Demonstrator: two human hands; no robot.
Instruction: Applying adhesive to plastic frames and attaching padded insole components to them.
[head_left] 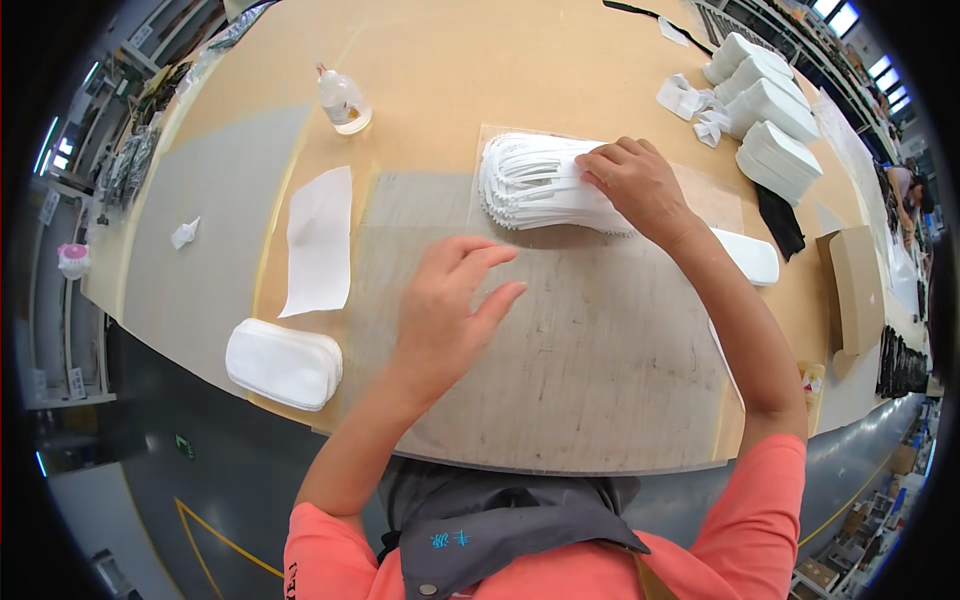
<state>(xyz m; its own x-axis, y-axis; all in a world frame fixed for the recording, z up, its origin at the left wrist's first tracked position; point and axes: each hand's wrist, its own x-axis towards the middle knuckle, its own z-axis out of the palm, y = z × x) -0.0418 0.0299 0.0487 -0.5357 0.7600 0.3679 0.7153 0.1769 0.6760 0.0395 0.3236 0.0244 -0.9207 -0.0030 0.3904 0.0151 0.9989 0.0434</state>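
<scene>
A thick pile of white slitted fabric pieces [520, 190], with loose strip-like edges at its left end, lies on a clear sheet [489, 130] in the middle of the table. At the pile's right end is my right hand [638, 190], its fingers bent and pinched on the top white piece. The fingertips partly hide what is between them. My left hand [445, 305] hovers below and left of the pile, apart from it. Its thumb and fingers are spread with nothing between them, slightly blurred.
A clear bottle [345, 100] stands at the far left, above a white sheet [320, 240]. A stack of white oval pads [284, 362] sits near the front left edge. More white stacks [770, 105], a black strip [778, 220] and a cardboard box [855, 290] are on the right.
</scene>
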